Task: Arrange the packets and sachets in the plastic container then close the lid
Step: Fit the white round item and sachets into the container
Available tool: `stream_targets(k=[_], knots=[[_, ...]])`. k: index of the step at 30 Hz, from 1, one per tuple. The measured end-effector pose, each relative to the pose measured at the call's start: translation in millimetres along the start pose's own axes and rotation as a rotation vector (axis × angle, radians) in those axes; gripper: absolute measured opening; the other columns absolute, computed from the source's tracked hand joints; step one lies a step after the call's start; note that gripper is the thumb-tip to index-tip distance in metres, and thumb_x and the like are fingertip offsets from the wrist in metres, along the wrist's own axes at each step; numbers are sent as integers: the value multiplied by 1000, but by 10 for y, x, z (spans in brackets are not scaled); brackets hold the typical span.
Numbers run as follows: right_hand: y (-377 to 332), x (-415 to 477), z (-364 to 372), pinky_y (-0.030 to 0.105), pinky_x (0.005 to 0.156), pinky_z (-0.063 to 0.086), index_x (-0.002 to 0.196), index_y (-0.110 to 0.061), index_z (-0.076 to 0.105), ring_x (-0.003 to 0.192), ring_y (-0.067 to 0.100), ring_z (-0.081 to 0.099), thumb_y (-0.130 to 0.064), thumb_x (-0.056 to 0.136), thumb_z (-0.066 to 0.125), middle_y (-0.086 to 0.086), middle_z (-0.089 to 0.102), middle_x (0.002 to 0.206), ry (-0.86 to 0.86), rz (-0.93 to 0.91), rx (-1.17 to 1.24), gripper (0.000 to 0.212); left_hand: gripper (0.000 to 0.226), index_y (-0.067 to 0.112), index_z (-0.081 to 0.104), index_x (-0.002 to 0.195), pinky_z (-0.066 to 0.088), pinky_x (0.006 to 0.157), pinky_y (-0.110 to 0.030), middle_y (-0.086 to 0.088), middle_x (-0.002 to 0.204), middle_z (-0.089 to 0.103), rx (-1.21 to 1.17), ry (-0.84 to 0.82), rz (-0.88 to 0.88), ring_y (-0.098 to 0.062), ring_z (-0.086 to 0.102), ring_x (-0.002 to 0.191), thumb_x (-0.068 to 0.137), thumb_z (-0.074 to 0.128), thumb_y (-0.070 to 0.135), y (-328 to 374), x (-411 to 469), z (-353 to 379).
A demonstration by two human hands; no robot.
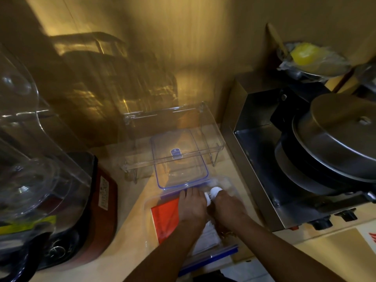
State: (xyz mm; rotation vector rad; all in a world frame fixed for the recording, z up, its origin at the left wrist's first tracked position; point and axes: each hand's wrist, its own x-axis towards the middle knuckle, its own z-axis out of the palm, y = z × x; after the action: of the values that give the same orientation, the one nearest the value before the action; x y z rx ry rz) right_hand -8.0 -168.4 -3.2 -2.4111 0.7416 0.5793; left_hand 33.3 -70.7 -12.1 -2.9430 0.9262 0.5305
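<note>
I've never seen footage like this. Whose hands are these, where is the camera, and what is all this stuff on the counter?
There is no machine here: a person wears a wide-angle camera on the head, so this single picture looks forward and down at their own two bare hands.

Both hands reach into a clear plastic container on a pale counter. The left hand rests over a red packet lying inside. The right hand is next to small white sachets; whether it grips them is hard to tell, as the picture is blurred.

The container's clear lid, edged in blue with a blue latch, lies open just beyond it. To the left stands a blender; to the right, a steel cooker holding a covered pot.
</note>
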Motion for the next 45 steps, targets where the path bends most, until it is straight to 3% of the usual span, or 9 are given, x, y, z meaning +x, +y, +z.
stream_targets(k=[3,7,10,16,20,23,26,35,45], knots=[[7,-4,29,35,78,46,116,-5,48,100,31,62,-23,94,43,14,64,109,63,11,-126,28,50,9,35,134,28,106,-33,-12,138,43,-133,84,-58,-25,38,127,89,50,24,-19,-52,-64],[-23,27,34,32,87,47,120,-10,49,106,25,62,-22,96,41,10,64,118,79,-5,-105,28,43,13,40,130,32,101,-32,-8,132,47,-221,193,-96,-24,43,122,90,49,27,-49,-172,-155],[-25,38,47,34,94,46,130,-3,37,115,25,59,-18,98,35,13,58,128,105,-62,-246,36,42,17,46,126,37,97,-30,-4,127,51,-381,262,-128,-22,48,117,86,57,24,-85,-240,-208],[18,119,127,41,94,49,145,-15,21,115,31,55,-19,95,43,16,49,134,33,-206,-302,55,47,18,50,126,42,91,-30,-3,123,53,-633,406,-224,-21,49,116,82,66,21,-264,-391,-272],[-10,105,151,40,91,46,140,-24,29,118,31,50,-33,83,61,10,38,140,-21,-239,-276,66,45,19,53,123,39,84,-26,-1,119,55,-674,418,-241,-20,49,113,81,67,26,-316,-416,-257],[-3,83,148,41,92,45,138,-21,30,119,32,49,-37,81,63,11,32,145,-40,-306,-368,68,47,20,53,125,38,85,-25,-1,121,56,-655,413,-255,-20,50,114,80,68,27,-306,-422,-226],[10,39,108,39,89,47,138,-13,28,116,32,53,-29,82,62,12,39,140,-20,-308,-426,67,48,21,54,125,37,85,-24,-1,123,57,-621,430,-235,-20,51,113,80,69,31,-288,-422,-201],[173,-330,-244,33,86,49,129,-10,34,106,28,58,-34,82,64,12,55,122,127,-104,35,60,46,22,51,127,41,92,-30,-3,124,57,-433,343,-119,-20,53,114,84,63,35,-95,-270,-114],[263,-548,-316,37,93,47,135,-7,30,113,30,56,-39,85,57,13,54,126,103,-155,48,65,56,12,46,128,34,100,-35,-10,130,53,71,102,41,-27,46,119,82,60,41,-13,40,56]])
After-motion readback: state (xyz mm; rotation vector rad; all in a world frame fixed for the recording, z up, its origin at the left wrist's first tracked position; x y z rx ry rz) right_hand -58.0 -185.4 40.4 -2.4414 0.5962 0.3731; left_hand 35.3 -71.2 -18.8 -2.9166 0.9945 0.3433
